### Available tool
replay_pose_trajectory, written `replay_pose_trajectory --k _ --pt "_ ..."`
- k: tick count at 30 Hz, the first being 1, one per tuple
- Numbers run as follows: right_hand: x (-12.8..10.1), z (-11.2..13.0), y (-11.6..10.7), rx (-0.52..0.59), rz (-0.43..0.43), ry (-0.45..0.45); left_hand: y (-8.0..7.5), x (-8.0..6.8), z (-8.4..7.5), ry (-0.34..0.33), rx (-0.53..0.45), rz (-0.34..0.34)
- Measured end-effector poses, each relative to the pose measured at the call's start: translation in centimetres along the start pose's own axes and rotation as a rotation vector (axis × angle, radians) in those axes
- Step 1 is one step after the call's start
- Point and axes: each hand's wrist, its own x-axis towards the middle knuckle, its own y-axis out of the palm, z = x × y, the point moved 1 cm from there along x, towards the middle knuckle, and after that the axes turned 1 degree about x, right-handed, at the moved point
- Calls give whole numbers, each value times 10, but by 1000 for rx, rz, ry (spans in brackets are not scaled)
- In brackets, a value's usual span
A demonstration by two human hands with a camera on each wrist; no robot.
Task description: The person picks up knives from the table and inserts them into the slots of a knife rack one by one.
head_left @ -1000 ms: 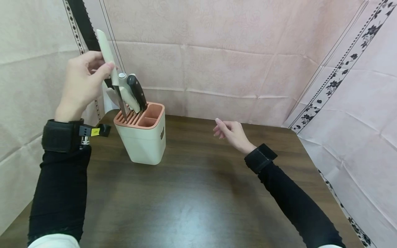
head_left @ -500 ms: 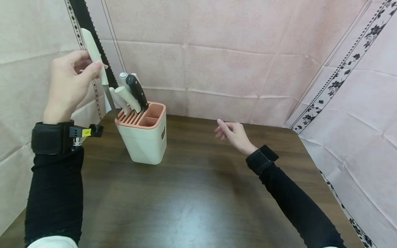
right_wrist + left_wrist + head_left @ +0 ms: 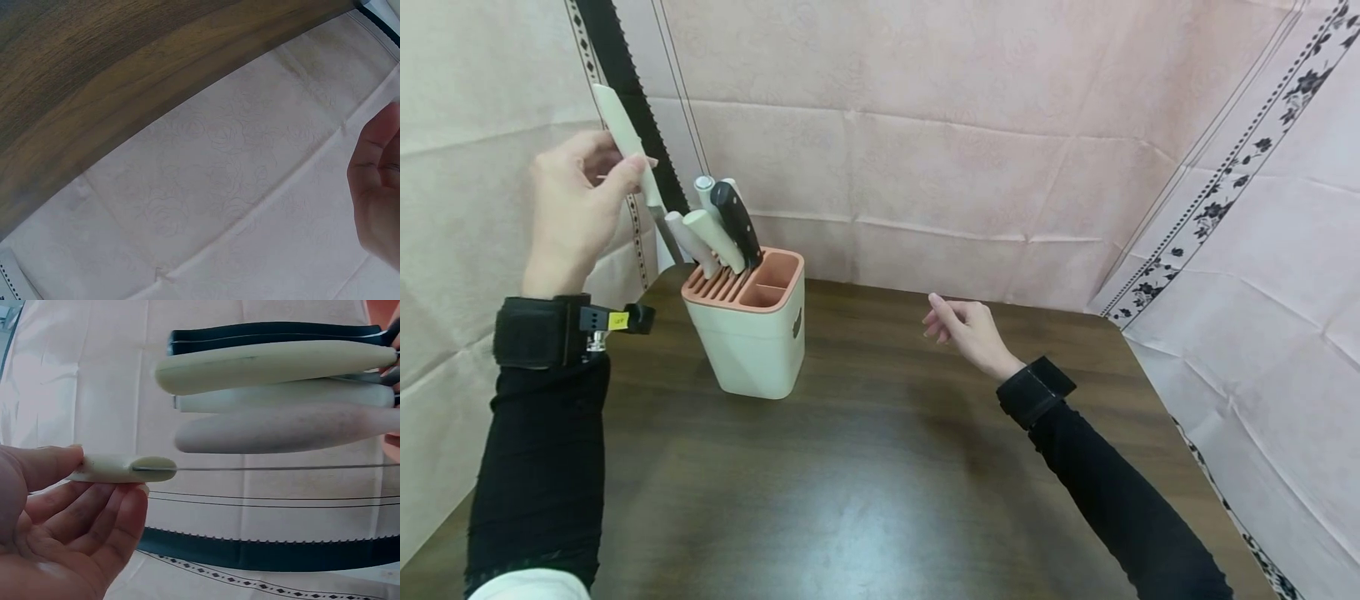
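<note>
My left hand (image 3: 576, 204) pinches the pale green handle of a knife (image 3: 623, 132) between thumb and fingers. The knife tilts with its handle up; its blade slants down at the far left of the knife block (image 3: 748, 354), the tip out of sight behind the block's corner. In the left wrist view that blade (image 3: 281, 467) runs alongside a greyish-white handle (image 3: 262, 431). Several other handles stick up from the slots, among them a black knife handle (image 3: 735, 223) and a pale green one (image 3: 715, 240). Over the table, my right hand (image 3: 972, 337) hovers with loosely curled fingers, holding nothing.
The block has an orange-pink top with slots on the left and two square compartments (image 3: 778, 268) on the right. It stands on a dark wooden table (image 3: 850, 467) near the back left edge. Patterned cloth (image 3: 925, 167) hangs behind and at both sides.
The left hand has carried the knife leftward, so its blade has gone from above the slots to beside the block, then eased slightly down and right. The right hand has hardly moved.
</note>
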Motion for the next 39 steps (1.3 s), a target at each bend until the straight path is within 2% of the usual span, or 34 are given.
replay_pose_trajectory --k 5,13,19,22,25,29,33,39 --pt "0 1 1 -3 -7 -4 2 1 5 10 -26 -34" --pt "-1 -4 1 -13 -23 -26 8 1 16 -11 52 7" --pt "-3 -6 2 -3 -32 -14 16 -1 32 -26 183 71" --pt "-5 -6 2 2 -30 -5 21 -3 40 -11 257 103" --pt "-7 -8 2 1 -26 4 24 -6 45 4 284 129" --pt "-9 -10 2 -16 -22 15 28 -9 52 -18 279 168" --pt "-10 -6 1 -18 -15 32 32 -12 58 -45 271 181" --pt "-21 22 -4 -21 2 38 37 -18 66 -60 246 180"
